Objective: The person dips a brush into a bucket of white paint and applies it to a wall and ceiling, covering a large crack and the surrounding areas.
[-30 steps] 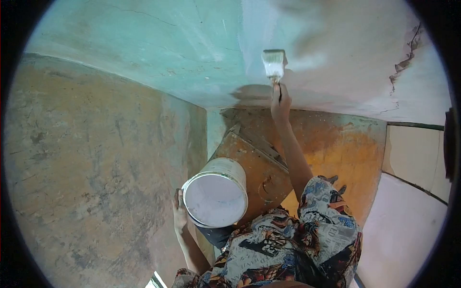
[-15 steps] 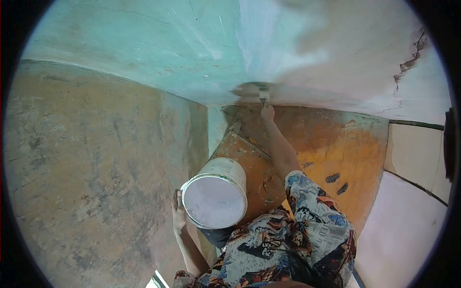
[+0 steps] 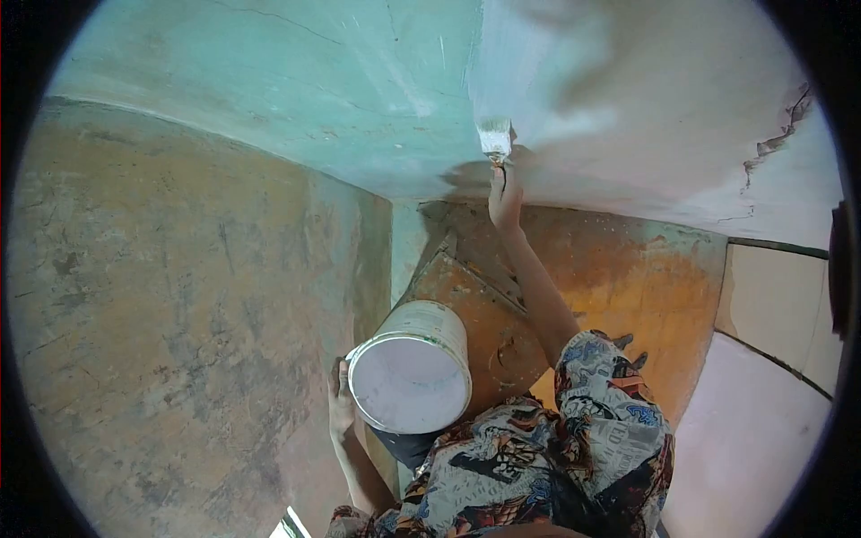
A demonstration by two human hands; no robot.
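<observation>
My right hand [image 3: 505,197] is raised overhead and grips the handle of a wide paintbrush [image 3: 494,139]. The white bristles press against the ceiling [image 3: 269,81] at the line where green paint meets fresh white paint [image 3: 646,99]. My left hand [image 3: 340,402] holds a white bucket [image 3: 411,377] of white paint by its side, close to my chest. My patterned short sleeve [image 3: 610,403] covers the right upper arm.
A worn brown wall [image 3: 179,296] fills the left. An orange-stained wall [image 3: 628,269] and a rusty slanted board [image 3: 475,305] stand ahead. A pale panel [image 3: 771,296] is at the right. Cracked plaster [image 3: 776,134] breaks the ceiling at the upper right.
The brush swept back toward the wall edge half a second ago and has now moved forward again along the ceiling. The bucket stays in my left hand, barely shifted.
</observation>
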